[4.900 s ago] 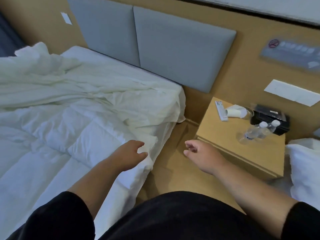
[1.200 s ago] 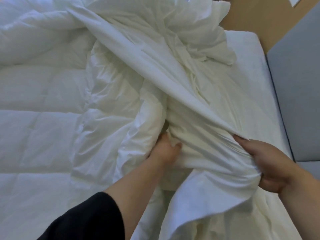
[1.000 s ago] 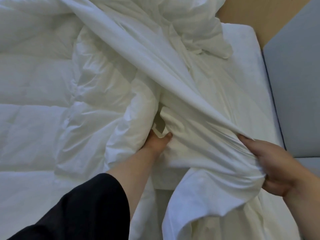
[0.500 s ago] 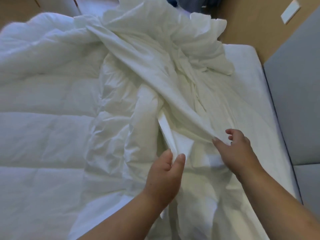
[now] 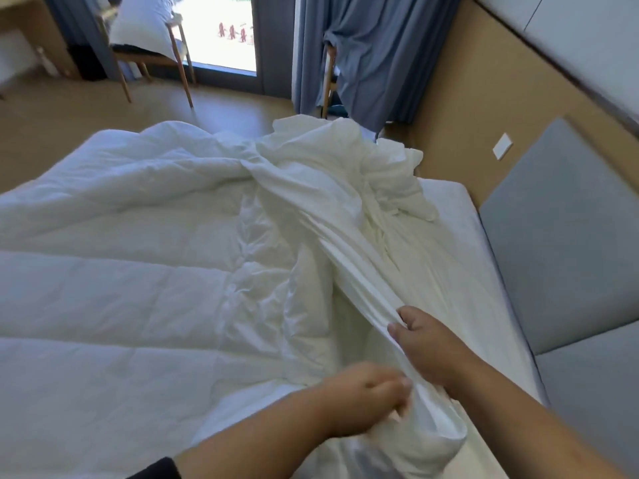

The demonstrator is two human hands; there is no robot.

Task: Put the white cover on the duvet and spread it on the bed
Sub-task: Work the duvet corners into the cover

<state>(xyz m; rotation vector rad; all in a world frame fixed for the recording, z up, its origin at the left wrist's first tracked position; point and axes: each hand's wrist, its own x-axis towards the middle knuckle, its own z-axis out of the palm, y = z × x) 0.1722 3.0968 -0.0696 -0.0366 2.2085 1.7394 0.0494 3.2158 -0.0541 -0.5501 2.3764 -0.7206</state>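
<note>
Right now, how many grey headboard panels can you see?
2: one panel on the wall right of the bed, another just nearer the camera. More may lie out of frame.

— What lies on the bed?

— A puffy white quilted duvet covers the left and middle of the bed. A thin, crumpled white cotton cover is heaped toward the far right, one taut fold running down to the person's hands.

— What are the hands doing?

— The right hand pinches that fold, fingers curled over the cloth. The left hand, blurred, grips the bunched cover just below it.

— And around the bed?

— A grey padded headboard at the right, blue curtains beyond, and a wooden chair by a bright window.
</note>
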